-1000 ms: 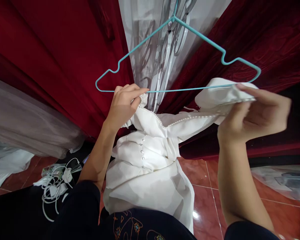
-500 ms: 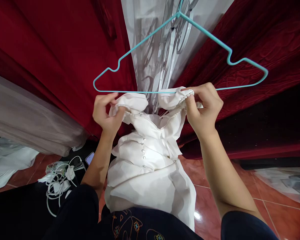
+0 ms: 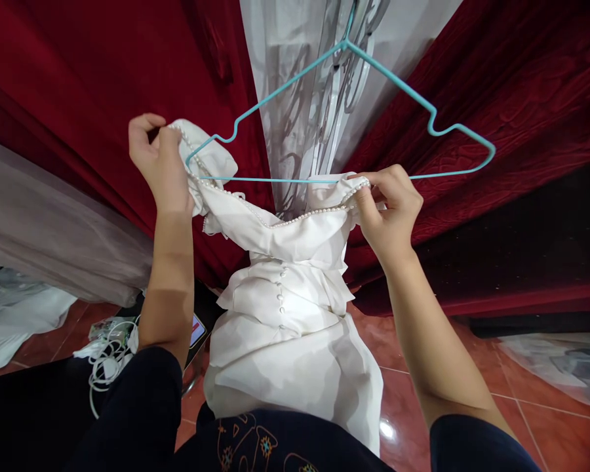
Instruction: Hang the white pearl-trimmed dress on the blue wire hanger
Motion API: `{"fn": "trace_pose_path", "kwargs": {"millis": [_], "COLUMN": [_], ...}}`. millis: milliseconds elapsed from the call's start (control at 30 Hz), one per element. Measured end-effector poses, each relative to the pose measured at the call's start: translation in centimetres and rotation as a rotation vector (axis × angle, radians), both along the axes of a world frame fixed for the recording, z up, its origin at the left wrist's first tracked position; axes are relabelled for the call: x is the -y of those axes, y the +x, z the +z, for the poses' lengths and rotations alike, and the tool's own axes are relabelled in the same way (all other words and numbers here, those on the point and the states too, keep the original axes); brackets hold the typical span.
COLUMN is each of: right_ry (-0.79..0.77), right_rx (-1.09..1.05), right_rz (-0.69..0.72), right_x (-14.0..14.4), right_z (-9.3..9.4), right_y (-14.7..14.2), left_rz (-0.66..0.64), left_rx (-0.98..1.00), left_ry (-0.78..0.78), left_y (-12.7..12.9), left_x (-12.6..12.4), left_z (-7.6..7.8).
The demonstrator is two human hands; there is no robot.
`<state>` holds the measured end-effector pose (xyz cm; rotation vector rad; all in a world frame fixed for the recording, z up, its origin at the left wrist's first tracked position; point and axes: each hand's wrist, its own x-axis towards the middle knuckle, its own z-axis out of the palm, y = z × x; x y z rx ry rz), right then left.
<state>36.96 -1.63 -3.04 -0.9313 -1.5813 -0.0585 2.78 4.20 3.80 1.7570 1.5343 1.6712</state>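
head | my left hand and right hand both pinched on white dress shoulders at teal hanger | soft, light, limp fabric; grip the beaded neckline edge

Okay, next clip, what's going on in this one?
A person is fitting a white dress onto a teal wire hanger that hangs in front of red curtains. The left hand holds one pearl-trimmed shoulder up at the hanger's left end, where the wire tip pokes into the fabric. The right hand pinches the other shoulder near the middle of the bottom bar, well short of the right end. The skirt hangs down towards the tiled floor.
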Motion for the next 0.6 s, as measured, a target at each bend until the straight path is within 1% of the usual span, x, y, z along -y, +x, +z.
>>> {"fn": "trace_pose_path", "kwargs": {"millis": [100, 167, 200, 267, 300, 333, 367, 400, 433, 500, 533, 567, 600], "right_ry": [0.024, 0.035, 0.037, 0.019, 0.004, -0.010, -0.021, -0.028, -0.023, -0.001, 0.013, 0.025, 0.031], "right_rx": [-0.004, 0.000, 0.004, 0.009, 0.011, 0.012, 0.014, 0.015, 0.015, 0.018, 0.021, 0.024, 0.027], "right_rz": [0.013, 0.009, 0.003, -0.011, -0.015, -0.016, -0.015, -0.015, -0.016, -0.020, -0.020, -0.016, -0.012], "right_x": [0.0, 0.1, 0.2, 0.2, 0.2, 0.2, 0.2, 0.2, 0.2, 0.3, 0.4, 0.5, 0.6], "right_z": [0.0, 0.0, 0.1, 0.1, 0.2, 0.2, 0.2, 0.2, 0.2, 0.2, 0.2, 0.3, 0.3], "right_y": [-0.3, -0.4, -0.4, -0.2, -0.1, 0.0, 0.0, 0.1, 0.2, 0.3, 0.3, 0.3, 0.2], "left_rz": [-0.001, 0.006, 0.035, 0.151, 0.212, 0.239, 0.214, 0.129, 0.017, -0.179, -0.222, -0.221, -0.191], "left_rx": [0.006, -0.001, 0.000, -0.003, -0.015, -0.047, -0.080, -0.109, -0.128, -0.135, -0.136, -0.145, -0.155], "left_ry": [0.033, 0.088, 0.147, 0.291, 0.342, 0.348, 0.321, 0.259, 0.175, 0.048, 0.045, 0.090, 0.201], "left_y": [0.6, 0.5, 0.4, 0.4, 0.6, 1.0, 1.5, 2.0, 2.7, 4.0, 4.6, 5.1, 5.7], "left_x": [1.6, 1.9, 1.6, 0.1, -0.8, -1.7, -2.4, -2.8, -2.9, -2.2, -1.6, -0.8, 0.1], "left_z": [1.5, 2.3, 2.7, 3.5, 3.8, 4.1, 4.3, 4.5, 4.5, 4.3, 4.1, 3.8, 3.3]}}
